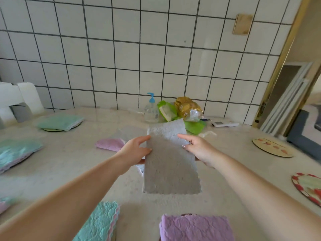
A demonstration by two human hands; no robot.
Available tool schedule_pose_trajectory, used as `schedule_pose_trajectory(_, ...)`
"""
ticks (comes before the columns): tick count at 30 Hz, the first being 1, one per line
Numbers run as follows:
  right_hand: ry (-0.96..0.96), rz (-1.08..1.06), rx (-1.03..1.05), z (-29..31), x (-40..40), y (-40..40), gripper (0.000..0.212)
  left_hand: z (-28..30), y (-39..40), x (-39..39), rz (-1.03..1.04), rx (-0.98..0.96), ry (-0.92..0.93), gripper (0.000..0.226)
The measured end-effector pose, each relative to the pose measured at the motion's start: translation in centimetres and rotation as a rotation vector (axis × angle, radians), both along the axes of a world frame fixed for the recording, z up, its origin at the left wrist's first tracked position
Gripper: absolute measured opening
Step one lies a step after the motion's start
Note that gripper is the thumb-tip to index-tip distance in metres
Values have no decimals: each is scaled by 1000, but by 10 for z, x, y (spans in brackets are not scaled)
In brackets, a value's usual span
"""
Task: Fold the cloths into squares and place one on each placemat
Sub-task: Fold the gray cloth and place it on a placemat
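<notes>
Item: one pale grey fluffy rectangular cloth (171, 164), held above the beige speckled stone tabletop (73, 159), its far part bent upward and its near edge hanging free. Left hand (134, 149) gripped the cloth's left edge, thumb on top and fingers beneath; right hand (198, 148) pinched its right edge, forefinger stretched across the upper face; the two hands were apart, one at each side. Folded cloths already placed: a mint-green cloth with a white lace edge (60, 122) on a round placemat (52, 129) at far left; a teal cloth backed in pink (16, 153) at the left edge; a teal scalloped cloth (99, 221) near front left; a lilac fluffy cloth (195, 227) near front centre, over a dark mat (186, 214) barely showing. A small pink cloth (108, 144) lay on the tabletop just left of the left hand. Bare mats at right: a round placemat printed with red fruit (272, 147) and a round placemat with a red-and-white border (307, 186). By the white tiled wall (121, 49): a clear pump bottle with a blue top (151, 110), green plastic packets (167, 111), a gold crinkled bag (187, 106) and a white remote control (225, 124).
</notes>
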State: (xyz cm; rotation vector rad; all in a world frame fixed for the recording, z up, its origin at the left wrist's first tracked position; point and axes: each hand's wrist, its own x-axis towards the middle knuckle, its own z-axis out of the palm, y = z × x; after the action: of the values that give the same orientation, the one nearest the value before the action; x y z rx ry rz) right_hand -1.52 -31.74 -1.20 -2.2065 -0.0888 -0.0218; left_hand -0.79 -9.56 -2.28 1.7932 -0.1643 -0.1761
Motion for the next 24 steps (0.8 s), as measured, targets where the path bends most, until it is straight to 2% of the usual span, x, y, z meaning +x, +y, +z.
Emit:
schedule_pose_trajectory(3, 135, -25, -48, -32, -1, 0, 47, -27, -4, 5, -30, 231, 61, 50)
schedule_pose_trajectory(5, 144, -9, -139, -50, -1, -2, 48, -39, -6, 5, -69, 362, 52, 49)
schedule_pose_trajectory(8, 104, 9, -304, -56, 0, -12, 50, -43, 0, 7, -133, 438, 0, 49)
schedule_pose_trajectory(10, 14, 31, -498, -55, -1, -26, 51, -41, 8, 6, -204, 607, -158, 48)
schedule_pose_trajectory(12, -95, 67, -572, -52, -11, -39, 45, -42, 20, 4, -260, 802, -401, 43)
schedule_pose_trajectory(17, -417, 358, -742, -54, -52, -52, 22, -40, 37, -10, -494, 1032, -981, 31)
schedule_pose_trajectory(21, -338, 512, -725, -58, -63, -44, 33, -47, 36, -7, -632, 1155, -1118, 26)
schedule_pose_trajectory(24, -257, 497, -604, -60, -61, -43, 30, -51, 38, -8, -620, 1092, -1100, 23)
